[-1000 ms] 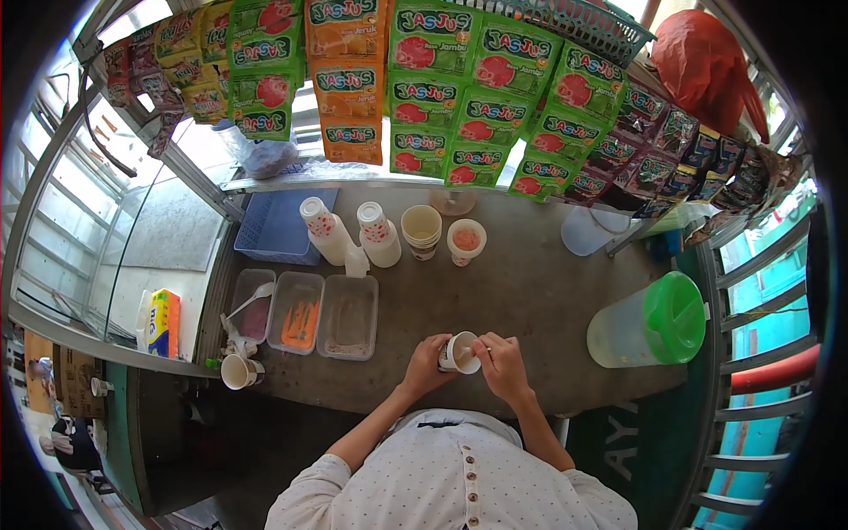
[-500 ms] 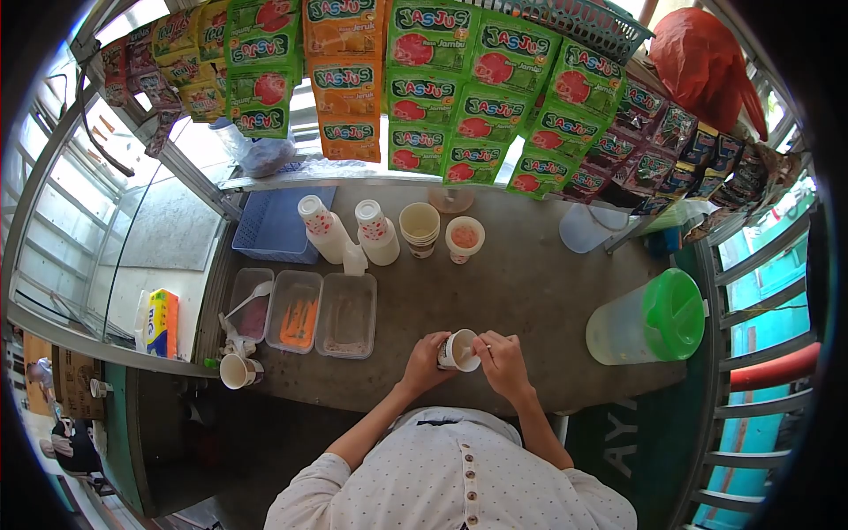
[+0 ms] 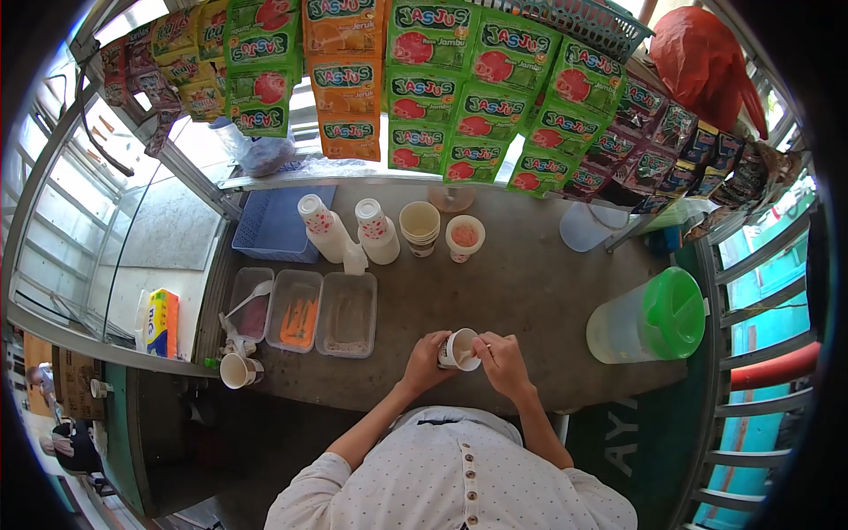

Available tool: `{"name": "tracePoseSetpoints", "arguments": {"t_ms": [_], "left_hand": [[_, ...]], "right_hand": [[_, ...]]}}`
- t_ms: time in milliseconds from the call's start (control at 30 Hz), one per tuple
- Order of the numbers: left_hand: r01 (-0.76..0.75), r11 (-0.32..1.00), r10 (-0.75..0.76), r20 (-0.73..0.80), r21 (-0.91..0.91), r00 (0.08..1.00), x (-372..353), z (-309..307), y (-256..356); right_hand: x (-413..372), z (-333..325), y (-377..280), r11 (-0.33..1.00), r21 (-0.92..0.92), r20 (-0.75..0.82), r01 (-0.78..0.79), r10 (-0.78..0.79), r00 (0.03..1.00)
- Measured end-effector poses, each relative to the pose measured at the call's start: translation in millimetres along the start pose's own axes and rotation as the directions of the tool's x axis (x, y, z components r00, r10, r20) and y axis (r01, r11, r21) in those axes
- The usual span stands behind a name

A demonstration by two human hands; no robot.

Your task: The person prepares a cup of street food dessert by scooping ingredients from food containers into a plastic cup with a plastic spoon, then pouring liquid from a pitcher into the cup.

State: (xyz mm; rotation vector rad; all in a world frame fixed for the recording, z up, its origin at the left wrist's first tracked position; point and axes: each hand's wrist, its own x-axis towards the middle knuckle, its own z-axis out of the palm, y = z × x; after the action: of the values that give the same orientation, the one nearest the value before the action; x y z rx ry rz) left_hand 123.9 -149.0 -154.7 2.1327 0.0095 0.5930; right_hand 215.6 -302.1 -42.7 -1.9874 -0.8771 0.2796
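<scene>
Left grip point(image 3: 424, 364) wraps the paper cup point(image 3: 460, 350); right grip point(image 3: 502, 362) is pinched shut at its rim. It is held over the bench point(image 3: 530, 283), left of the green-lidded jug point(image 3: 654, 320). I judge it light and crushable: hold the sidewall gently.

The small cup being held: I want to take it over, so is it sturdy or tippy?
Probably light and thin-walled: the left hand wraps the cup alone, so a hard squeeze might buckle it. It looks small and tilted toward the right hand, so a push could tip and spill it.
</scene>
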Motion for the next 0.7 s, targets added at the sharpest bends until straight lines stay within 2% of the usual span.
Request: {"name": "tracePoseSetpoints", "arguments": {"t_ms": [33, 67, 133, 267, 333, 367, 433, 467, 533, 567, 633, 667, 700], "left_hand": [[0.003, 1.000, -0.003, 0.001, -0.001, 1.000, -0.5, 0.2, -0.3], [0.006, 1.000, -0.006, 0.001, -0.002, 1.000, -0.8, 0.4, -0.7], [0.002, 1.000, -0.002, 0.001, 0.001, 1.000, -1.1, 0.2, -1.4], [0.009, 1.000, -0.009, 0.003, 0.005, 1.000, -0.9, 0.6, -0.5], [0.006, 1.000, -0.006, 0.001, 0.002, 1.000, -0.4, 0.3, -0.8], [0.004, 1.000, -0.004, 0.000, -0.001, 1.000, -0.4, 0.3, -0.7], [0.006, 1.000, -0.006, -0.001, -0.004, 1.000, -0.4, 0.5, 0.0], [0.008, 1.000, -0.008, -0.003, -0.006, 1.000, -0.1, 0.2, 0.4], [0.005, 1.000, -0.005, -0.003, -0.004, 1.000, 0.5, -0.5, 0.5], [0.003, 1.000, -0.003, -0.002, -0.003, 1.000, 0.3, -0.5, 0.7], [0.009, 1.000, -0.009, -0.001, -0.002, 1.000, -0.2, -0.5, 1.2], [0.015, 1.000, -0.015, -0.001, 0.000, 1.000, -0.4, -0.4, 1.2], [0.015, 1.000, -0.015, -0.001, 0.001, 1.000, -0.2, -0.3, 0.9]], "right_hand": [[-0.3, 0.0, 1.8, 0.995, 0.089, 0.063, -0.046, 0.041, 0.997], [-0.1, 0.9, 1.2, 0.995, 0.089, 0.064, -0.046, 0.040, 0.997], [-0.1, 2.4, -1.8, 1.000, -0.005, -0.050, 0.013, -0.013, 0.999], [0.5, -1.4, -0.7, 1.000, -0.020, 0.031, 0.013, -0.012, 0.999], [0.7, 1.5, 3.6, 0.988, 0.132, 0.021, -0.081, 0.079, 0.997], [0.5, 0.7, 2.6, 0.988, 0.132, 0.021, -0.082, 0.080, 0.997], [1.3, -1.8, -1.8, 0.996, -0.079, -0.011, 0.048, -0.049, 0.999], [1.0, -0.7, 1.1, 0.996, -0.079, -0.012, 0.048, -0.049, 0.999], [1.0, 1.5, 5.8, 0.981, 0.171, 0.045, -0.090, 0.083, 0.996], [1.1, 0.6, 3.7, 0.981, 0.172, 0.046, -0.090, 0.084, 0.995], [2.0, -2.9, -3.5, 0.980, -0.163, -0.033, 0.113, -0.120, 0.992], [1.2, -2.4, -0.7, 0.980, -0.164, -0.033, 0.113, -0.120, 0.992], [0.1, -1.2, 4.3, 1.000, -0.011, 0.016, 0.018, -0.018, 1.000]]}}
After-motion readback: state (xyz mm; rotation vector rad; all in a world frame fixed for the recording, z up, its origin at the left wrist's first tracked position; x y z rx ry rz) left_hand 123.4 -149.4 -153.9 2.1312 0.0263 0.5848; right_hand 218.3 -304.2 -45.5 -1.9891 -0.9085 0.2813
